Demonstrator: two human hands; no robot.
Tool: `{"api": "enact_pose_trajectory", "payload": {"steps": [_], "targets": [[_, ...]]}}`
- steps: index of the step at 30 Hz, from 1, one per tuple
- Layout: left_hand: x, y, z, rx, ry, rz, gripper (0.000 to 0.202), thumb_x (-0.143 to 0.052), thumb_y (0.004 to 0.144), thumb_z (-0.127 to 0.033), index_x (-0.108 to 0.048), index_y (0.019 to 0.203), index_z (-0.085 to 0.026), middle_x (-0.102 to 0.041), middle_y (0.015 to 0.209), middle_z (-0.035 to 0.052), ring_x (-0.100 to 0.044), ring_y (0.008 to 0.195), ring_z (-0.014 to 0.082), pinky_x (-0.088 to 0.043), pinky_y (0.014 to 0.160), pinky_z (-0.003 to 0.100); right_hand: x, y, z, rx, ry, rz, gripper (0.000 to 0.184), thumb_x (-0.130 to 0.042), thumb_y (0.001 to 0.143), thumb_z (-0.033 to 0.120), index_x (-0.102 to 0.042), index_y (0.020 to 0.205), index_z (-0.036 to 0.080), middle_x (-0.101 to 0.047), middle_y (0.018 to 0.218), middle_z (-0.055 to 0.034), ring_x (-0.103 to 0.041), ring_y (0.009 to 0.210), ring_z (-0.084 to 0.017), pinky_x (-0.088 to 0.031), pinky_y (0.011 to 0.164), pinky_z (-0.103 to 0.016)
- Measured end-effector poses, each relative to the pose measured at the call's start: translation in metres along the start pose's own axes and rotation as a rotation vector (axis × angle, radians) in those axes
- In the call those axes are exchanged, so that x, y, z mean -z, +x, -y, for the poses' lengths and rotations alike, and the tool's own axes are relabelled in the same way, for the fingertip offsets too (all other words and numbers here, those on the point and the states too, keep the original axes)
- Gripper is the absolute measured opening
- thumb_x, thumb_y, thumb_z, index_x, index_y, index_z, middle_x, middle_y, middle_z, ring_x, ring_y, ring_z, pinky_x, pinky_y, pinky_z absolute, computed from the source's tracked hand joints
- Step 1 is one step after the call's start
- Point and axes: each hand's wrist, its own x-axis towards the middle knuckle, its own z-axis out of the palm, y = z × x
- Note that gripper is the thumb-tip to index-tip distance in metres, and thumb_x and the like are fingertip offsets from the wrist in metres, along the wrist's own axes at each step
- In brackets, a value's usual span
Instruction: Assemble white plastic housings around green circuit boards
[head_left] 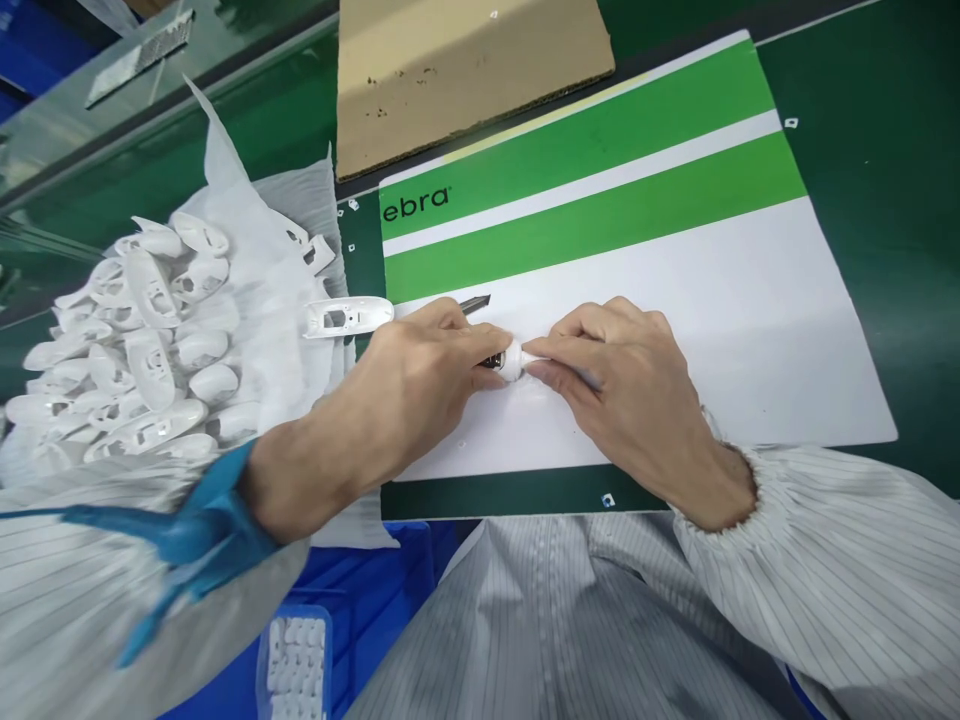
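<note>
My left hand is closed, its thumb and forefinger pinching a small rounded white plastic part with a dark area on its left side. From the right, the fingertips of my right hand pinch the same part's narrow white end, which they mostly cover. A dark pointed blade or tool tip shows just past my left knuckles; whether it lies on the board or is held I cannot tell. Beside my left hand lies a long white plastic shell with a cutout. Both hands are over a white-and-green board.
White plastic shells lie heaped on white foam sheeting at left. Cardboard is behind the board. Small white scraps dot the green tabletop. Below sits a blue tray of white parts. A blue band rings my left wrist.
</note>
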Motion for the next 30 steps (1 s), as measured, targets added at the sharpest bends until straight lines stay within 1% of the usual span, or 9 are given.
{"api": "enact_pose_trajectory", "payload": {"steps": [4, 7, 10, 13, 16, 20, 25, 28, 30], "targets": [[-0.012, -0.004, -0.004, 0.005, 0.010, -0.030, 0.015, -0.057, 0.093, -0.019, -0.069, 0.102, -0.016, -0.068, 0.089, 0.0077, -0.062, 0.087, 0.0196, -0.053, 0.069, 0.029, 0.001, -0.002, -0.001, -0.005, 0.021, -0.021, 0.022, -0.054, 0.097, 0.037, -0.075, 0.099, 0.028, -0.069, 0.093, -0.0020, -0.054, 0.086, -0.020, -0.033, 0.075, -0.036], [-0.016, -0.005, -0.004, 0.026, -0.011, -0.031, 0.018, -0.058, 0.093, -0.021, -0.066, 0.108, -0.014, -0.068, 0.096, 0.0102, -0.063, 0.092, 0.0210, -0.052, 0.072, 0.030, 0.000, 0.002, 0.006, -0.019, 0.030, -0.004, 0.029, -0.053, 0.096, 0.044, -0.072, 0.109, 0.027, -0.068, 0.096, -0.0035, -0.054, 0.088, -0.020, -0.034, 0.075, -0.036], [-0.010, -0.008, -0.003, 0.145, -0.041, -0.060, 0.028, -0.058, 0.093, -0.024, -0.059, 0.120, -0.015, -0.070, 0.105, 0.0097, -0.065, 0.097, 0.0219, -0.052, 0.076, 0.031, -0.008, 0.006, 0.016, -0.027, -0.022, -0.042, 0.037, -0.055, 0.093, 0.054, -0.069, 0.117, 0.031, -0.067, 0.099, -0.0032, -0.054, 0.093, -0.022, -0.033, 0.078, -0.037], [0.000, -0.015, 0.005, 0.236, -0.057, 0.002, 0.038, -0.065, 0.089, -0.027, -0.058, 0.125, -0.019, -0.072, 0.110, 0.0054, -0.068, 0.097, 0.0228, -0.051, 0.080, 0.032, -0.013, 0.008, 0.020, -0.043, -0.031, -0.036, 0.030, -0.055, 0.094, 0.049, -0.071, 0.113, 0.033, -0.065, 0.099, -0.0021, -0.054, 0.094, -0.021, -0.033, 0.080, -0.038], [0.004, -0.025, 0.015, 0.181, -0.003, 0.024, 0.026, -0.065, 0.089, -0.027, -0.066, 0.114, -0.021, -0.072, 0.105, 0.0035, -0.068, 0.095, 0.0232, -0.051, 0.082, 0.034, -0.010, 0.011, 0.018, -0.047, -0.001, 0.023, 0.029, -0.054, 0.095, 0.046, -0.072, 0.112, 0.032, -0.066, 0.100, -0.0034, -0.055, 0.094, -0.021, -0.033, 0.081, -0.039], [-0.009, -0.036, 0.018, 0.122, 0.003, -0.050, 0.018, -0.058, 0.094, -0.023, -0.068, 0.107, -0.017, -0.069, 0.102, 0.0068, -0.065, 0.094, 0.0203, -0.052, 0.080, 0.031, -0.001, 0.015, 0.013, -0.038, 0.002, 0.128, 0.029, -0.052, 0.097, 0.044, -0.071, 0.115, 0.033, -0.067, 0.101, -0.0035, -0.056, 0.095, -0.022, -0.036, 0.083, -0.041], [-0.032, -0.046, 0.017, 0.057, 0.040, -0.209, 0.022, -0.047, 0.099, -0.020, -0.063, 0.112, -0.012, -0.065, 0.091, 0.0092, -0.060, 0.096, 0.0206, -0.054, 0.081, 0.032, 0.001, 0.018, 0.011, 0.048, -0.089, 0.124, 0.031, -0.050, 0.098, 0.043, -0.070, 0.118, 0.031, -0.067, 0.099, -0.0049, -0.056, 0.091, -0.022, -0.039, 0.078, -0.039], [-0.034, -0.047, 0.021, 0.010, 0.000, -0.210, 0.022, -0.048, 0.099, -0.023, -0.064, 0.111, -0.012, -0.064, 0.087, 0.0080, -0.060, 0.095, 0.0209, -0.055, 0.080, 0.033, -0.001, 0.019, 0.010, 0.116, -0.144, 0.133, 0.035, -0.053, 0.096, 0.047, -0.070, 0.119, 0.028, -0.066, 0.101, -0.0059, -0.055, 0.090, -0.022, -0.039, 0.077, -0.038], [-0.028, -0.044, 0.021, 0.051, -0.040, -0.185, 0.024, -0.054, 0.097, -0.029, -0.065, 0.112, -0.013, -0.065, 0.095, 0.0095, -0.061, 0.097, 0.0223, -0.054, 0.083, 0.035, -0.004, 0.019, 0.010, 0.158, -0.195, 0.091, 0.036, -0.055, 0.094, 0.051, -0.070, 0.116, 0.028, -0.066, 0.101, -0.0058, -0.054, 0.090, -0.022, -0.039, 0.076, -0.038]]}}
